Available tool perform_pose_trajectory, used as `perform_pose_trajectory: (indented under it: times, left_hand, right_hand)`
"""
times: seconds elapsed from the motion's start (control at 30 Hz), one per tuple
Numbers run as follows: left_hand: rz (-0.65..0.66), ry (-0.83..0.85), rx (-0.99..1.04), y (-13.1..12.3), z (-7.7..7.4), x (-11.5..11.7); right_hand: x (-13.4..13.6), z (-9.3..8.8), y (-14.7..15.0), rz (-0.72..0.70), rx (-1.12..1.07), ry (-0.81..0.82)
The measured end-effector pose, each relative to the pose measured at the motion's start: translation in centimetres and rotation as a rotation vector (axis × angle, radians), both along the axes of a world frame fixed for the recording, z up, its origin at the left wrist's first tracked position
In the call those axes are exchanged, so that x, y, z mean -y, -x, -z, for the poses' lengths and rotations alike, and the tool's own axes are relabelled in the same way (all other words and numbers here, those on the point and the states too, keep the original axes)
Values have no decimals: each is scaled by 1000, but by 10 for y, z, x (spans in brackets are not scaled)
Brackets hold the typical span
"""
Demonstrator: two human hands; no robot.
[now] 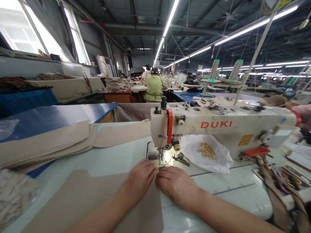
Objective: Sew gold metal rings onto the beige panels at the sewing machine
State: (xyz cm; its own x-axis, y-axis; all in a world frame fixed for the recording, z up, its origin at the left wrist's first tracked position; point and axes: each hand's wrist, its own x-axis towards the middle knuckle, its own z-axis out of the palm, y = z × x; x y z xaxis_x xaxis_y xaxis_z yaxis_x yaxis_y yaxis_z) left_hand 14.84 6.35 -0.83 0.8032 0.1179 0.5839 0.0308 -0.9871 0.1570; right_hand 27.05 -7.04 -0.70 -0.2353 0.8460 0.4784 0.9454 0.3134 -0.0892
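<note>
A large beige fabric panel (107, 191) lies flat on the sewing machine table, its narrow end reaching the needle area. My left hand (142, 176) is closed on that end, fingers together, just in front of the presser foot (160, 155). Beside it my right hand (177, 187) has its fingers curled and pressed at the panel's right edge, almost touching the left fingertips. What lies under the fingertips is mostly hidden. The white sewing machine (189, 123) stands over the work, its needle plate (166, 157) lit up.
Behind the machine arm, a white cloth (223, 158) holds small gold metal pieces (206, 150). A stack of beige panels (48, 142) lies at left, near another panel (121, 132). Brown straps (274, 194) and a tool tray (289, 178) are at right. A person (154, 85) sits ahead.
</note>
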Motion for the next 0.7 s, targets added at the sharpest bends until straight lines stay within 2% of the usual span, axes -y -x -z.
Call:
perform_pose_trajectory:
  times: [0.3,0.7]
  left_hand:
    - [7,-7,-13,2,3,0]
    - [6,-12,-32,1,4,0]
  right_hand:
    - [0,2,-1,4,-3,-7]
    - [0,-6,2,34,-1,24]
